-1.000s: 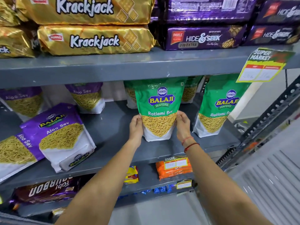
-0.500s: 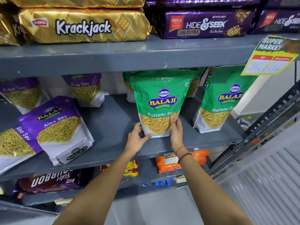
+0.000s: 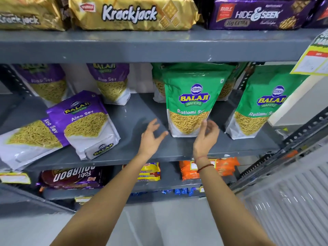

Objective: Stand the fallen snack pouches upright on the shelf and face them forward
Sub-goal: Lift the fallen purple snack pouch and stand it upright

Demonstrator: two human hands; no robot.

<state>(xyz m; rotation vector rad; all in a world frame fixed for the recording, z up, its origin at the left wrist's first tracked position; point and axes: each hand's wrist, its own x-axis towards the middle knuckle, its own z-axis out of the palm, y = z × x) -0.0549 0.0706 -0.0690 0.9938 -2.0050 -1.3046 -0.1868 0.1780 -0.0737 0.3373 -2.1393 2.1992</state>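
A green Ratlami Sev pouch [image 3: 191,103] stands upright on the grey middle shelf [image 3: 142,150], label facing me. My left hand [image 3: 150,137] hovers just left of its base, fingers spread, holding nothing. My right hand [image 3: 205,137] is at its lower right corner, fingers loosely curled and off the pouch. A second green pouch [image 3: 262,103] stands upright to the right. Two purple Aloo Sev pouches lie fallen at the left: one [image 3: 88,125] tilted on its back, another [image 3: 30,139] on its side beneath it.
Two purple pouches [image 3: 111,84] and more green ones stand at the shelf's back. Krackjack packs [image 3: 131,13] and Hide & Seek packs [image 3: 257,15] fill the shelf above. Biscuit packs [image 3: 71,176] lie below. A yellow price tag [image 3: 314,57] hangs at the right.
Both hands have let go of the green pouch, which stays upright, and have drawn back slightly with fingers apart. The view has shifted to the left.
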